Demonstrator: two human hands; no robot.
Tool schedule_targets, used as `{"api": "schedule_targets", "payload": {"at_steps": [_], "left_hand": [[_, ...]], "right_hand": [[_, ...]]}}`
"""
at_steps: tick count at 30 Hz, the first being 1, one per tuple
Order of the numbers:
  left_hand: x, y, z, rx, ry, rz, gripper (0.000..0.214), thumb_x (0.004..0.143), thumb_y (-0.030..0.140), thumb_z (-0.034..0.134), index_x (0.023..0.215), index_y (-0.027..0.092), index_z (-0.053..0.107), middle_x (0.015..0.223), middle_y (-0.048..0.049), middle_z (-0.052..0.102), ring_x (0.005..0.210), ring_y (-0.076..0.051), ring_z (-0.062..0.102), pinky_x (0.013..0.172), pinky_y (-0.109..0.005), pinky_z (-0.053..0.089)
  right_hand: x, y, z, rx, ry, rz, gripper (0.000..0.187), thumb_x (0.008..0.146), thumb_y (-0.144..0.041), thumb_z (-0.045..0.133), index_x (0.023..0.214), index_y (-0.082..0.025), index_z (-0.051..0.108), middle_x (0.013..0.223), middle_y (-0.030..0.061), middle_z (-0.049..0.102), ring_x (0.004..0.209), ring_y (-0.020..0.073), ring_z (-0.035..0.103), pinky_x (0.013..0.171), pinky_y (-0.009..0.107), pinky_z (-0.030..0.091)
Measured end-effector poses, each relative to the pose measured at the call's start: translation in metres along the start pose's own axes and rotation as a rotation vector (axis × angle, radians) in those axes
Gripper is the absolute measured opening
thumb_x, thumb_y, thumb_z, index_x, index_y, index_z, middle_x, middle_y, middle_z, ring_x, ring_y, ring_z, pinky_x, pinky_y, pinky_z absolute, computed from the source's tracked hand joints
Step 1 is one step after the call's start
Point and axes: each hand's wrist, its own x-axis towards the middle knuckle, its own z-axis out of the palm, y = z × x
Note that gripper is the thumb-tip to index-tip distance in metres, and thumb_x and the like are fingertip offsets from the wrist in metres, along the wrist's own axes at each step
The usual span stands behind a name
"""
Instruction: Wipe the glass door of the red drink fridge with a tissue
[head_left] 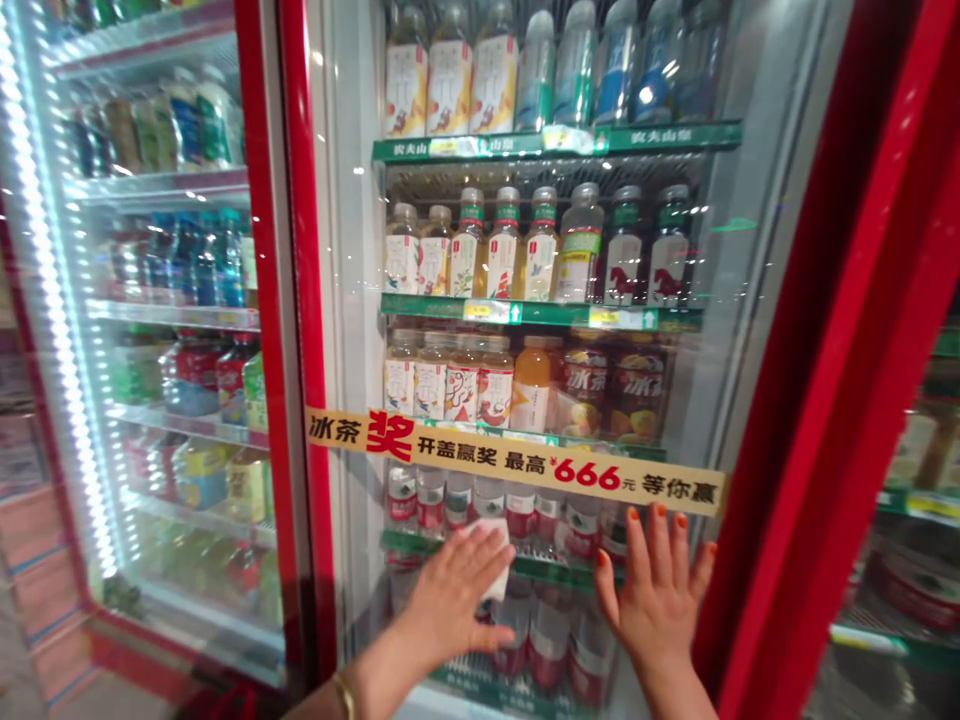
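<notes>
Left hand [450, 600] half-hides a white cloth [487, 558] on glass [352, 300] — right hand [660, 600] flat beside.

The wipe [487, 555] looks like matt white paper or cloth, against the door's smooth, glossy glass [345, 250].

The head camera is looking forward and slightly down, very close to the glass door [540, 260] of a drinks cooler [172, 190] (its red frame [817, 400] is crowding the right side), though a wide lens seems to be stretching the outer corners.
</notes>
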Motion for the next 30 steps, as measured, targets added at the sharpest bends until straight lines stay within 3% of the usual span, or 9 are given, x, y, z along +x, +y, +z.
{"api": "schedule_targets", "payload": {"at_steps": [3, 8, 12, 14, 16, 19, 23, 26, 30], "left_hand": [[-0.040, -0.013, -0.011, 0.004, 0.028, -0.059, 0.091, 0.102, 0.083, 0.035, 0.178, 0.037, 0.019, 0.187, 0.0119, 0.013, 0.176, -0.011, 0.004, 0.141, -0.022, 0.009], [-0.028, -0.066, -0.008, 0.032, 0.091, -0.602, 0.088, 0.110, 0.047, 0.038, 0.177, 0.012, -0.007, 0.187, -0.0186, -0.010, 0.176, -0.040, -0.009, 0.143, -0.070, 0.001], [-0.008, 0.012, 0.023, -0.037, 0.007, -0.690, 0.101, 0.105, 0.068, 0.044, 0.179, 0.016, 0.000, 0.188, -0.0208, 0.001, 0.176, -0.041, -0.002, 0.140, -0.078, 0.014], [-0.023, 0.054, 0.030, -0.028, -0.070, -0.394, 0.110, 0.097, 0.084, 0.044, 0.179, 0.017, 0.013, 0.186, -0.0180, 0.016, 0.177, -0.035, 0.003, 0.145, -0.065, 0.010], [-0.046, 0.066, 0.026, 0.012, -0.061, -0.236, 0.103, 0.099, 0.080, 0.045, 0.179, 0.021, 0.017, 0.186, -0.0108, 0.017, 0.178, -0.028, 0.002, 0.146, -0.054, 0.001], [-0.056, 0.029, 0.012, 0.020, -0.001, -0.485, 0.090, 0.107, 0.055, 0.044, 0.179, 0.017, 0.007, 0.188, -0.0131, 0.002, 0.177, -0.029, -0.005, 0.144, -0.063, -0.005], [0.007, -0.012, 0.010, -0.033, 0.090, -0.870, 0.092, 0.108, 0.050, 0.038, 0.177, 0.013, -0.010, 0.187, -0.0208, -0.013, 0.175, -0.041, -0.012, 0.137, -0.083, 0.005], [0.050, 0.025, 0.022, -0.066, 0.017, -0.653, 0.097, 0.106, 0.068, 0.037, 0.178, 0.013, 0.003, 0.189, -0.0183, 0.002, 0.178, -0.036, -0.005, 0.144, -0.069, 0.003], [0.011, 0.075, 0.028, 0.038, -0.033, -0.082, 0.092, 0.102, 0.081, 0.028, 0.177, 0.027, 0.028, 0.183, -0.0041, 0.034, 0.178, -0.026, 0.001, 0.145, -0.056, -0.009]], "right_hand": [[0.003, -0.002, -0.002, -0.002, 0.002, -0.004, 0.079, 0.106, -0.041, 0.061, 0.177, -0.026, 0.031, 0.184, 0.0079, 0.030, 0.171, 0.0392, 0.030, 0.139, 0.074, 0.017], [0.001, -0.001, -0.001, -0.029, -0.005, -0.011, 0.082, 0.104, -0.041, 0.061, 0.178, -0.025, 0.029, 0.185, 0.0090, 0.028, 0.170, 0.0431, 0.031, 0.137, 0.079, 0.019], [-0.001, 0.000, -0.001, -0.026, -0.016, -0.013, 0.082, 0.104, -0.041, 0.062, 0.178, -0.025, 0.029, 0.186, 0.0086, 0.027, 0.170, 0.0432, 0.031, 0.137, 0.078, 0.018], [-0.001, 0.001, -0.001, -0.032, -0.018, -0.014, 0.082, 0.104, -0.041, 0.062, 0.178, -0.026, 0.029, 0.185, 0.0083, 0.028, 0.170, 0.0433, 0.032, 0.137, 0.079, 0.018], [0.000, 0.001, -0.001, -0.046, -0.020, -0.016, 0.083, 0.104, -0.041, 0.061, 0.178, -0.026, 0.028, 0.186, 0.0088, 0.027, 0.170, 0.0440, 0.031, 0.136, 0.080, 0.019], [-0.001, 0.000, -0.001, -0.070, -0.028, -0.026, 0.084, 0.104, -0.041, 0.061, 0.178, -0.025, 0.027, 0.186, 0.0093, 0.025, 0.170, 0.0436, 0.030, 0.136, 0.080, 0.019], [-0.003, 0.002, 0.000, -0.083, -0.031, -0.027, 0.084, 0.103, -0.038, 0.062, 0.178, -0.024, 0.027, 0.186, 0.0107, 0.024, 0.171, 0.0438, 0.029, 0.136, 0.079, 0.018], [-0.006, 0.004, 0.000, -0.090, -0.057, -0.034, 0.087, 0.101, -0.039, 0.063, 0.179, -0.025, 0.026, 0.186, 0.0118, 0.024, 0.170, 0.0457, 0.031, 0.135, 0.081, 0.020], [-0.008, 0.004, 0.001, -0.081, -0.054, -0.001, 0.086, 0.102, -0.039, 0.063, 0.179, -0.027, 0.025, 0.186, 0.0110, 0.026, 0.169, 0.0455, 0.031, 0.135, 0.080, 0.021]]}}
